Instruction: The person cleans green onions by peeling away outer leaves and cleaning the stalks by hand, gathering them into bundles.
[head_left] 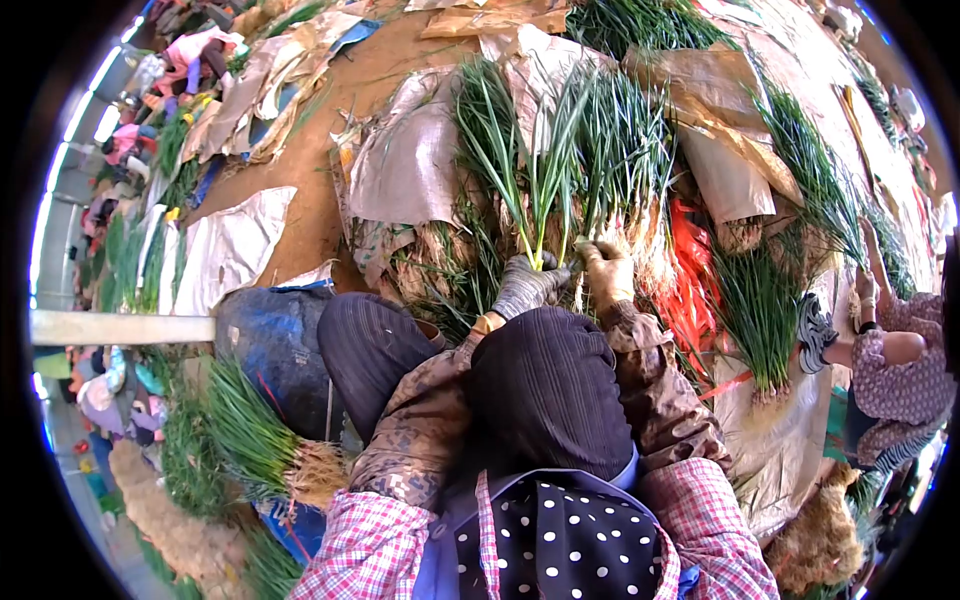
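My left hand (pixel 528 287), in a grey glove, is closed round the lower stems of a few green onions (pixel 543 195), whose leaves fan upward. Close on its right, my right hand (pixel 606 275), in a yellowish glove, has its fingers bent together near the stem bases; whatever it may pinch is too small to make out. Just beyond both hands lies a thick pile of green onions (pixel 625 150) with pale roots toward me. More rooted stalks (pixel 430 265) lie to the left, partly under a whitish sheet (pixel 405 165).
Red plastic strips (pixel 690 270) lie right of the pile. A large onion bundle (pixel 757 320) is beyond them, near a seated co-worker (pixel 905 350). At left are a blue container (pixel 270 350), a pale pole (pixel 120 328) and another bundle (pixel 250 430). Other people sit at far left.
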